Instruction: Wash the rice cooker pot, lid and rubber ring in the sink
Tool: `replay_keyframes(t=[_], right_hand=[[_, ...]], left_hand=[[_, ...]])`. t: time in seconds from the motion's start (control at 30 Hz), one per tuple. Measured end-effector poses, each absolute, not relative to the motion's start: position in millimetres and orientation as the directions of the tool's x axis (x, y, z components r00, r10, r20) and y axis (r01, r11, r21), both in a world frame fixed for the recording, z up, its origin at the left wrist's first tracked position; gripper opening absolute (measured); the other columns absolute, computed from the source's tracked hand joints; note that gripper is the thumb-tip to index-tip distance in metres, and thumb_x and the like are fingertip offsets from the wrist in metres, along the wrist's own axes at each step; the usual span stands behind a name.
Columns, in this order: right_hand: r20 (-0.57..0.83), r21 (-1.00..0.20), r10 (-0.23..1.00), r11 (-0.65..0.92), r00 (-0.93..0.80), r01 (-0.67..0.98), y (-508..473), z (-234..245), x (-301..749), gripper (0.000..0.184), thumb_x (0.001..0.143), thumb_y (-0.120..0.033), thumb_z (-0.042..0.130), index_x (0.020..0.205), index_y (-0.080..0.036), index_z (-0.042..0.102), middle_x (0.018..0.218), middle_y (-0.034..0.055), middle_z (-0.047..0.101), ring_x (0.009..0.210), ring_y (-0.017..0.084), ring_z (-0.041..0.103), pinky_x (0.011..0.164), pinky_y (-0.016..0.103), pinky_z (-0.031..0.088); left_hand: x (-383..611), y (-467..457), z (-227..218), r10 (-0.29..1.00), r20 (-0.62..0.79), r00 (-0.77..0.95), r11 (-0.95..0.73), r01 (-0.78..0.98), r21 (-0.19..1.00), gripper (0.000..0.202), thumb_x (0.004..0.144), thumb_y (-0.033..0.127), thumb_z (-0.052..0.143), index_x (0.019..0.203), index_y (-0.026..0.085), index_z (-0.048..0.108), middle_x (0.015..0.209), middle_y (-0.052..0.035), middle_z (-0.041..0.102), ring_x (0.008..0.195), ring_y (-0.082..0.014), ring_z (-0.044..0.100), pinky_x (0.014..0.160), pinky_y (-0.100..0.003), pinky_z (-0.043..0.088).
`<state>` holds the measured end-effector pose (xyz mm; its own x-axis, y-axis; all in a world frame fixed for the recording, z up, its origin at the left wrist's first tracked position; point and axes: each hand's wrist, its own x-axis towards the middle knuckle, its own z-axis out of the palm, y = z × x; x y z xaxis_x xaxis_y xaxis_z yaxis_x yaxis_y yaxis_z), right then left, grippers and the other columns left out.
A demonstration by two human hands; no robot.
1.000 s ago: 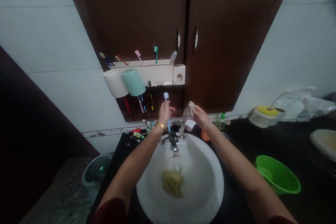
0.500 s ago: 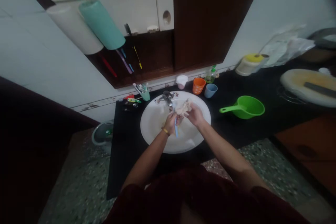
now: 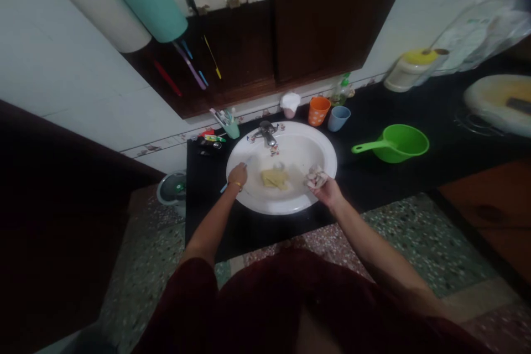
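My left hand (image 3: 238, 175) is closed at the left side of the white washbasin (image 3: 286, 207). It grips a slim tool with a light-blue handle (image 3: 224, 188), perhaps a brush; its working end is too blurred to tell. Over the basin's right side, my right hand (image 3: 328, 192) holds a crumpled whitish-pink bundle (image 3: 316, 178), whose material I cannot make out. A folded yellow cloth (image 3: 274, 178) lies in the bottom of the basin between the hands. Behind it stands the metal tap (image 3: 267, 134).
A green dipper (image 3: 400, 144) sits on the black counter to the right. Along the wall are an orange cup (image 3: 319, 111), a blue cup (image 3: 339, 119), a soap bottle (image 3: 341, 93) and a toothbrush cup (image 3: 232, 128). A dark wooden cabinet (image 3: 323, 22) hangs above.
My hands have come apart: the left moved left with the blue-handled tool, the right moved right with the bundle. The yellow cloth in the basin now shows plainly. The view has tilted downward.
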<state>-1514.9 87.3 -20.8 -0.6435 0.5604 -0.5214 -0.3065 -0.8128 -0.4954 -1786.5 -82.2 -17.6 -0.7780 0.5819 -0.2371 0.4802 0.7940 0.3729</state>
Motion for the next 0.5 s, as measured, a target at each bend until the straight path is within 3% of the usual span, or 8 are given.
replay_keyframes(t=[0.1, 0.3, 0.5], right_hand=[[-0.467, -0.540, 0.592, -0.779, -0.657, -0.318, 85.9, -18.5, -1489.5, 0.009, 0.073, -0.014, 0.054, 0.068, -0.021, 0.057, 0.058, -0.0027, 0.059, 0.046, 0.010, 0.047, 0.052, 0.025, 0.049], [-0.477, -0.611, 0.659, -0.724, -0.581, -0.320, 102.2, -13.5, -1407.8, 0.007, 0.072, -0.019, 0.057, 0.075, -0.024, 0.061, 0.069, -0.0017, 0.062, 0.054, 0.010, 0.055, 0.061, 0.029, 0.055], [-0.494, -0.770, 0.803, -0.582, -0.332, -0.262, 120.8, -12.4, -1263.6, 0.020, 0.063, -0.023, 0.055, 0.079, -0.032, 0.063, 0.082, 0.0035, 0.066, 0.060, 0.019, 0.062, 0.062, 0.045, 0.058]], left_hand=[[-1797.0, -94.5, -16.2, 0.521, -0.232, -0.821, 0.850, 0.476, 0.224, 0.036, 0.097, 0.029, 0.028, 0.120, 0.017, 0.054, 0.119, -0.0160, 0.061, 0.109, -0.0255, 0.058, 0.087, -0.033, 0.041], [-1788.5, -92.9, 13.2, 0.454, -0.138, -0.880, 0.882, 0.421, 0.214, 0.041, 0.099, 0.037, 0.024, 0.123, 0.021, 0.053, 0.123, -0.0134, 0.060, 0.113, -0.0254, 0.055, 0.087, -0.035, 0.041], [-1773.5, -83.5, 45.1, 0.445, -0.075, -0.892, 0.891, 0.433, 0.138, 0.040, 0.097, 0.036, 0.027, 0.119, 0.020, 0.056, 0.121, -0.0151, 0.061, 0.114, -0.0279, 0.054, 0.091, -0.041, 0.038]])
